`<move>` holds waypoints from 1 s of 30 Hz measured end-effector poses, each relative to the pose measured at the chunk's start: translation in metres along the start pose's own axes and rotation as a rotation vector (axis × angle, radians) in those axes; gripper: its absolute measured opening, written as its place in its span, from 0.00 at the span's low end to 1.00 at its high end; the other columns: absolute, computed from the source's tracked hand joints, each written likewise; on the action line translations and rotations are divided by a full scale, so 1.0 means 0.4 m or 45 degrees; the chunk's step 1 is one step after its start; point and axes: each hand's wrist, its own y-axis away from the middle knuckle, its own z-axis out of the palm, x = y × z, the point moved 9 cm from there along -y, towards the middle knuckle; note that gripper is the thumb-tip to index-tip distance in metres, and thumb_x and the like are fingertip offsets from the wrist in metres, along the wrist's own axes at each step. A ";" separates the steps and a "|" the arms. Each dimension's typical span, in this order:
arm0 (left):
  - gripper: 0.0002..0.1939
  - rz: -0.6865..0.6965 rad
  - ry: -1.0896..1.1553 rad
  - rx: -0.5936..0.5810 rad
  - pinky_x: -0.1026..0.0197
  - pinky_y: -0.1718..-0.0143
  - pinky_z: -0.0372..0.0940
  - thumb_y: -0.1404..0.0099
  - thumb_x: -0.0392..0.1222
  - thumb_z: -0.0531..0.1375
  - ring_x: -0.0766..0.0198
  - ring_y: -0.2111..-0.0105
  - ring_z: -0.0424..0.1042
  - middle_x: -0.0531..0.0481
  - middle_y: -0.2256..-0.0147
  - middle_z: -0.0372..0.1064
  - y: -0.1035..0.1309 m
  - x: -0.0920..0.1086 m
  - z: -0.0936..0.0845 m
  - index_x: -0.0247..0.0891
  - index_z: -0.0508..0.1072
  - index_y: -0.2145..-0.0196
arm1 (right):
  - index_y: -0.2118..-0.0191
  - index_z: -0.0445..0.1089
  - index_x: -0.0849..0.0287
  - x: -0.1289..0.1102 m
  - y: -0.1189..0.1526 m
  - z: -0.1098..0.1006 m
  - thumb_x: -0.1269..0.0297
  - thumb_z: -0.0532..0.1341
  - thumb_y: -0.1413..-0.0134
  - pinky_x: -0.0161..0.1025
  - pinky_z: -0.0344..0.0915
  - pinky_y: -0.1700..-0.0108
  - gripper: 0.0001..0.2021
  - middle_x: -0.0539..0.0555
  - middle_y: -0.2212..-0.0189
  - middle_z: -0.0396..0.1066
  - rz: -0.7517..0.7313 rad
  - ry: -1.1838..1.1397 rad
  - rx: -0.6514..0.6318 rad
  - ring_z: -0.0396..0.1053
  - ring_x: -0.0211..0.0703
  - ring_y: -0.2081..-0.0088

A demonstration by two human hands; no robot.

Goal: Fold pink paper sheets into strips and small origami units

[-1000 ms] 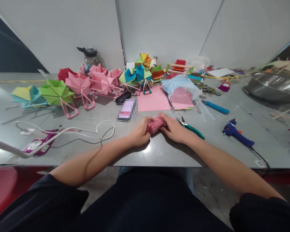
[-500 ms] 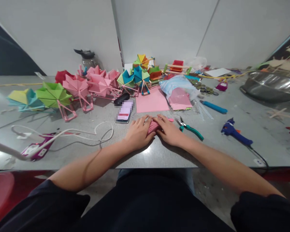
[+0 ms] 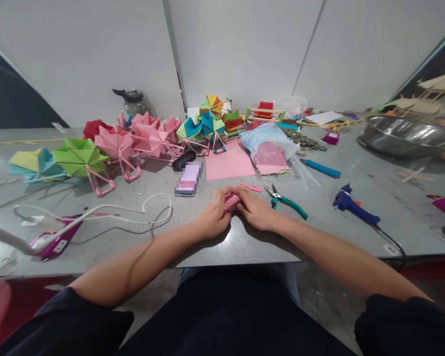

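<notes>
Both of my hands grip a bundle of thin pink sticks (image 3: 231, 201) low over the metal table (image 3: 207, 249). My left hand (image 3: 215, 216) is closed around its left end, and my right hand (image 3: 255, 210) is closed around its right end. Just beyond the right fingers lies a pink flat stick (image 3: 251, 187). To the right of that hand, pliers with green handles (image 3: 289, 201) rest with their jaws apart. Behind the hands are a pink paper sheet (image 3: 230, 160) and a phone (image 3: 189, 177).
Folded paper models (image 3: 114, 143) line the back left. A plastic bag (image 3: 269, 136) with pink paper, a blue cutter (image 3: 322, 168) and a blue glue gun (image 3: 356, 205) lie to the right. A metal bowl (image 3: 404, 136) stands far right; a white cable (image 3: 107, 207) loops at left.
My fingers have curled more tightly around the pink bundle, and it now sits tilted up between both hands. The pink flat stick beyond them shows more fully. The whole view has shifted slightly.
</notes>
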 end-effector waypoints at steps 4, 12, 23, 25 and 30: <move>0.37 -0.001 0.016 -0.018 0.34 0.31 0.63 0.31 0.33 0.58 0.44 0.33 0.66 0.30 0.34 0.60 0.005 -0.004 0.004 0.38 0.51 0.28 | 0.44 0.69 0.54 -0.016 -0.010 -0.019 0.70 0.55 0.32 0.60 0.69 0.39 0.15 0.61 0.48 0.73 0.012 -0.098 0.052 0.72 0.57 0.46; 0.35 -0.025 0.015 0.133 0.38 0.40 0.72 0.30 0.39 0.63 0.49 0.41 0.68 0.36 0.35 0.54 0.012 -0.011 -0.046 0.47 0.52 0.31 | 0.51 0.75 0.51 0.170 0.032 -0.304 0.65 0.63 0.40 0.48 0.70 0.51 0.12 0.52 0.59 0.78 0.407 -0.077 0.311 0.74 0.52 0.59; 0.24 -0.091 0.007 0.148 0.38 0.37 0.70 0.33 0.31 0.60 0.50 0.41 0.70 0.38 0.38 0.58 0.006 -0.026 -0.058 0.43 0.68 0.41 | 0.47 0.77 0.62 0.421 0.103 -0.389 0.61 0.61 0.38 0.60 0.70 0.44 0.18 0.74 0.48 0.76 1.039 0.629 0.247 0.74 0.68 0.46; 0.23 -0.099 0.011 0.161 0.38 0.37 0.70 0.33 0.30 0.60 0.51 0.42 0.70 0.39 0.38 0.59 0.006 -0.028 -0.065 0.43 0.69 0.42 | 0.43 0.76 0.65 0.396 0.107 -0.396 0.60 0.60 0.36 0.63 0.68 0.42 0.20 0.78 0.43 0.72 1.070 0.779 0.281 0.72 0.73 0.42; 0.21 -0.080 0.006 0.182 0.39 0.37 0.70 0.33 0.29 0.60 0.52 0.43 0.72 0.39 0.40 0.63 0.006 -0.019 -0.075 0.42 0.69 0.44 | 0.51 0.76 0.60 0.311 0.095 -0.435 0.65 0.59 0.37 0.52 0.70 0.49 0.13 0.69 0.50 0.76 0.906 0.793 0.396 0.75 0.63 0.50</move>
